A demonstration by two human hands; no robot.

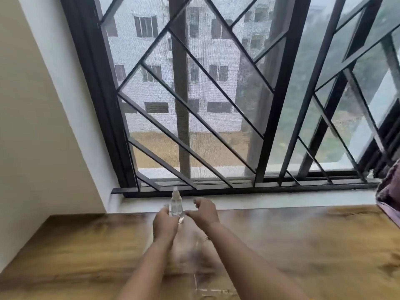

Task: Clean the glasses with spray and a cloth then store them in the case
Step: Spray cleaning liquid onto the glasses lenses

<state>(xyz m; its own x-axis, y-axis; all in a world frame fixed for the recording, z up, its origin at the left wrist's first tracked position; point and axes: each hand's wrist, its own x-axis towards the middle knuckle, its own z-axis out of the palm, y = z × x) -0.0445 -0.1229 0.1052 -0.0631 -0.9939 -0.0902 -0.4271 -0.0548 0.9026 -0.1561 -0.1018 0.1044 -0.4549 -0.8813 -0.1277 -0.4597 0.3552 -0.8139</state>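
1. A person's two bare hands closed in on a small clear spray bottle (176, 203) that stood upright at the far edge of a wooden table (303, 245), just short of the pale sill (281, 202) of a barred window (216, 83).
2. The bottle lay straight ahead of both hands. Its long axis was vertical, and its nozzle rose above the knuckles between them.
3. The left hand (165, 225) was the nearer. It sat against the bottle's lower left side with fingers curled toward it, though motion blur hid whether they had closed round it.
4. The right hand (204, 213) hovered just beside the bottle on the opposite side, fingers loosely bent and thumb stretched toward it, with nothing visibly held.
5. The glasses, cloth and case could not be made out. A smeared greyish shape (194, 256) lay on the table between the forearms, too blurred to name.
6. A fold of purplish fabric (390, 191) hung at the right edge of the view.
7. The task appeared to be at its opening step, taking up the spray. The left hand looked best placed to lift the bottle straight up by its body, which would leave the right hand free for the nozzle or the glasses.
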